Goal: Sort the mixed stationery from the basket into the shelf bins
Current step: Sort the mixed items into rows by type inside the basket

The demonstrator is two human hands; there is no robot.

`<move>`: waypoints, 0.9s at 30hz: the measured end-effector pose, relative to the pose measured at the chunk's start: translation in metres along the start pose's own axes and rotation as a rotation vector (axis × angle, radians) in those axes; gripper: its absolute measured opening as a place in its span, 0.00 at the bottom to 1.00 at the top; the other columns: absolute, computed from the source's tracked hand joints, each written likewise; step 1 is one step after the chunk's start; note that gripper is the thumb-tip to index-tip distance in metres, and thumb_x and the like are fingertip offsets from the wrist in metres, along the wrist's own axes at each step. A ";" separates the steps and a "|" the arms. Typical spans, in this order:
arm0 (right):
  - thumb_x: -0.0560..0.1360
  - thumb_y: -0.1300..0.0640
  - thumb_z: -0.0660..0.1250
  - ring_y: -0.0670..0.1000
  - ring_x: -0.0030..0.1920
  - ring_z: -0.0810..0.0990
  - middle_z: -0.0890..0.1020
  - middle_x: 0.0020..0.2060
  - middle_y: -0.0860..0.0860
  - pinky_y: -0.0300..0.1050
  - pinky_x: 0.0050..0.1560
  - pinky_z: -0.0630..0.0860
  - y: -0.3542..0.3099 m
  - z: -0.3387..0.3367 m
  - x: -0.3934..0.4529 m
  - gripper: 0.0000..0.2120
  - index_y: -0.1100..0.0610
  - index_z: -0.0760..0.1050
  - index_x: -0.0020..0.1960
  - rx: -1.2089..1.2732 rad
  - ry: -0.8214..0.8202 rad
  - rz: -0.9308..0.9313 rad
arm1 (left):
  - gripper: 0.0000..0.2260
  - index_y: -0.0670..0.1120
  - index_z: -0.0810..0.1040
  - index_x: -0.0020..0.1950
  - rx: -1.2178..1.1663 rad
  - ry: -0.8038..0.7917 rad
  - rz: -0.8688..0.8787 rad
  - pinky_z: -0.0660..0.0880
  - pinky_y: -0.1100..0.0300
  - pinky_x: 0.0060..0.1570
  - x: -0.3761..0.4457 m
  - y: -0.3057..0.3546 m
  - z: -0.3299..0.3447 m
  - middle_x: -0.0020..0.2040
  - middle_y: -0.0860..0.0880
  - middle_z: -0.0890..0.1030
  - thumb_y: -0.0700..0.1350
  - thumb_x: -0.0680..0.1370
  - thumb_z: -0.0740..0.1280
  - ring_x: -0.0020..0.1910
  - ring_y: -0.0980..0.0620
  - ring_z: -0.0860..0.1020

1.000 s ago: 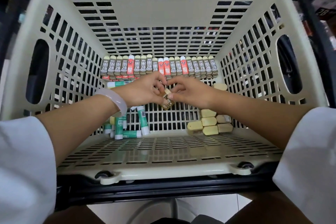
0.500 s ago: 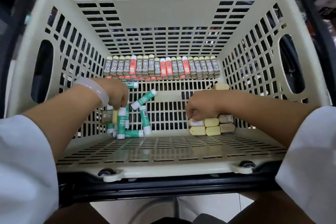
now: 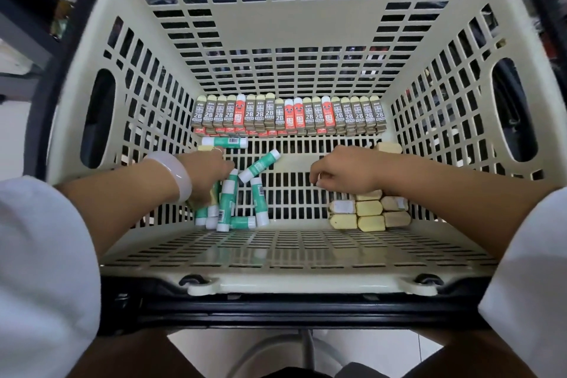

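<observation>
The left hand [image 3: 208,176] reaches down into the pile of green-and-white glue sticks [image 3: 228,205] at the lower left of the basket floor. Its fingers [image 3: 225,167] curl downward among the sticks, but the hand covers their tips, so I cannot tell whether they grip one. A pale bangle [image 3: 175,175] sits on that wrist, and a white sleeve [image 3: 40,270] covers the forearm at the frame's left edge.

The right hand [image 3: 343,173] hovers right of centre, just above a stack of yellow and tan erasers [image 3: 368,212]. Its fingers [image 3: 319,176] are curled inward; whether they pinch anything small is not clear.

Both hands are inside a cream plastic basket [image 3: 288,34] with slotted walls and floor, which fills most of the frame. Along the far wall, in the middle of the picture, stands a tidy row of small boxes [image 3: 288,115], mostly grey ones marked 2B with several red ones among them. One glue stick [image 3: 225,142] lies flat just below the row's left end, another [image 3: 259,166] lies tilted between the two hands, and a single yellow eraser [image 3: 388,147] rests near the right wall. The basket's black handle [image 3: 276,305] runs across the lower frame.
</observation>
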State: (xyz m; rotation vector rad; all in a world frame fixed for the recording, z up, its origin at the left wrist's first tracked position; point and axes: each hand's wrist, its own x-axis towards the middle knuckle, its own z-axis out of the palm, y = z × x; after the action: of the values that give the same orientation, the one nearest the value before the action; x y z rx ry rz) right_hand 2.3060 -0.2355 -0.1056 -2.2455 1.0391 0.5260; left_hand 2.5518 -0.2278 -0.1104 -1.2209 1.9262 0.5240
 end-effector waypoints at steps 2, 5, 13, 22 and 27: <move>0.79 0.56 0.58 0.37 0.34 0.68 0.71 0.34 0.40 0.37 0.44 0.64 -0.002 -0.003 -0.001 0.13 0.56 0.75 0.60 0.039 0.020 -0.006 | 0.19 0.44 0.68 0.59 -0.037 0.015 -0.036 0.75 0.58 0.47 -0.003 -0.002 -0.007 0.57 0.47 0.73 0.39 0.71 0.70 0.52 0.48 0.75; 0.78 0.58 0.59 0.45 0.41 0.76 0.81 0.46 0.49 0.40 0.46 0.71 -0.007 -0.006 0.002 0.13 0.55 0.75 0.61 0.192 0.113 -0.015 | 0.19 0.45 0.68 0.57 -0.198 0.155 -0.015 0.71 0.63 0.38 -0.007 -0.003 -0.023 0.48 0.51 0.75 0.40 0.70 0.71 0.44 0.52 0.74; 0.74 0.58 0.68 0.47 0.47 0.81 0.80 0.44 0.47 0.44 0.56 0.77 -0.016 -0.009 0.003 0.13 0.55 0.73 0.58 0.790 0.267 -0.042 | 0.26 0.51 0.61 0.55 -0.887 0.465 0.283 0.67 0.73 0.26 0.005 0.052 -0.036 0.44 0.52 0.77 0.50 0.67 0.75 0.34 0.58 0.76; 0.73 0.52 0.68 0.45 0.46 0.69 0.74 0.44 0.45 0.41 0.50 0.67 0.021 -0.009 -0.005 0.17 0.52 0.73 0.61 -0.136 -0.021 0.054 | 0.15 0.45 0.72 0.62 -0.492 0.431 0.209 0.72 0.58 0.46 0.016 0.033 -0.027 0.58 0.46 0.76 0.47 0.77 0.64 0.53 0.49 0.76; 0.78 0.54 0.60 0.43 0.49 0.73 0.79 0.56 0.48 0.39 0.55 0.67 0.020 -0.017 -0.006 0.13 0.55 0.76 0.61 -0.028 -0.019 0.078 | 0.15 0.44 0.71 0.65 -0.285 0.347 0.174 0.70 0.59 0.49 0.018 0.027 -0.024 0.59 0.44 0.77 0.47 0.79 0.61 0.54 0.47 0.75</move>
State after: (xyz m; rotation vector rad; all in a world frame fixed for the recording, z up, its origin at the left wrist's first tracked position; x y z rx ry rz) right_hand 2.2881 -0.2534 -0.0969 -2.2267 1.1202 0.5974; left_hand 2.5146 -0.2423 -0.1121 -1.4029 2.3258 0.7369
